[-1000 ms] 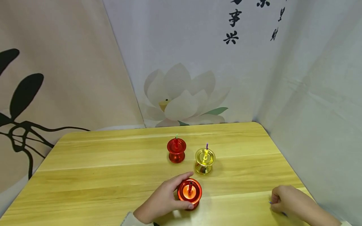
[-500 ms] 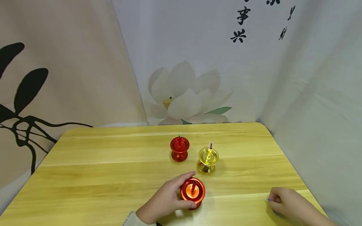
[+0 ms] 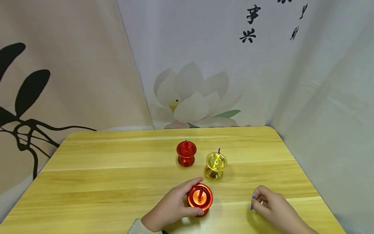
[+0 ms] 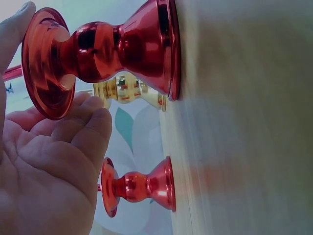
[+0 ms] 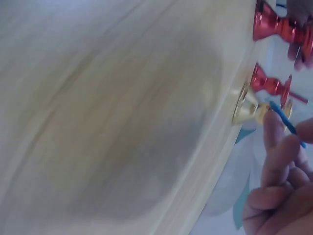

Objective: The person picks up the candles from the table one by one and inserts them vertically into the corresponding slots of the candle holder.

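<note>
My left hand (image 3: 170, 206) grips the nearest red metal candle holder (image 3: 200, 199) by its dish rim, thumb on the near side and fingers on the far side. That holder stands upright, its central tube showing an open top; in the left wrist view its flared base (image 4: 149, 46) sits at the tabletop. To its right, my right hand (image 3: 274, 206) pinches a thin blue candle (image 3: 252, 202) between thumb and index finger, a little over the table. The right wrist view shows the blue candle (image 5: 284, 118) slanting past the fingertips, with the other fingers curled.
Behind the left hand stands a second red candle holder (image 3: 186, 157) with a small green candle in its tube. A gold candle holder (image 3: 214, 170) with a purple candle stands to its right. All are on a wooden table (image 3: 102, 172) backed by printed cloth (image 3: 198, 65).
My right hand has moved left from the table's right side, bringing the blue candle with it. My left hand keeps its grip on the near red candle holder. The head view has shifted slightly.
</note>
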Available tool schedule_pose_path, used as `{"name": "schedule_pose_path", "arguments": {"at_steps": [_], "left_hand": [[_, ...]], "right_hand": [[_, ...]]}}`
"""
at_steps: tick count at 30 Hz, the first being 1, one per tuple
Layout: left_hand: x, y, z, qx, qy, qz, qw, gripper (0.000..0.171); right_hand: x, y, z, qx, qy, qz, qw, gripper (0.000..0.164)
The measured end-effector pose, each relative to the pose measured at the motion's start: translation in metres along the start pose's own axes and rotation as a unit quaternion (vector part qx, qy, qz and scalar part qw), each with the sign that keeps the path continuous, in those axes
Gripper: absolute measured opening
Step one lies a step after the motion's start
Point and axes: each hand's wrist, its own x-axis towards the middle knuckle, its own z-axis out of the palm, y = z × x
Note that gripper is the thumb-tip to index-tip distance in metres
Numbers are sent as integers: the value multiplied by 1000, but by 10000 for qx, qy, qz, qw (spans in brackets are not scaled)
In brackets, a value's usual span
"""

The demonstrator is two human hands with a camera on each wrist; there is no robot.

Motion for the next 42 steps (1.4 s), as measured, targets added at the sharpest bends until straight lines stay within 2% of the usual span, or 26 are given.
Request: {"name": "schedule_pose_path", "arguments": {"at_steps": [10, 16, 21, 26, 32, 42], "left_hand": [[0, -1, -1, 77, 42, 179, 9998, 85], [1, 1, -1, 150, -7, 70, 9999, 84], [1, 0, -1, 177, -24, 51, 9998, 84], [1, 0, -1, 194, -6, 55, 9998, 84], [1, 1, -2, 233, -59, 41, 9997, 84], [1, 0, -3, 121, -55, 147, 9998, 83]], "right_hand": [[16, -33, 12, -59, 533, -730, 9959, 26], [26, -50, 15, -61, 695, -855, 9939, 29], [34, -63, 18, -53, 872, -1197, 9890, 32], [41, -74, 21, 12, 1013, -1674, 9807, 31], [48, -85, 24, 224, 1084, -2026, 9730, 32], [62, -102, 29, 450, 1387, -2828, 9480, 32]]}}
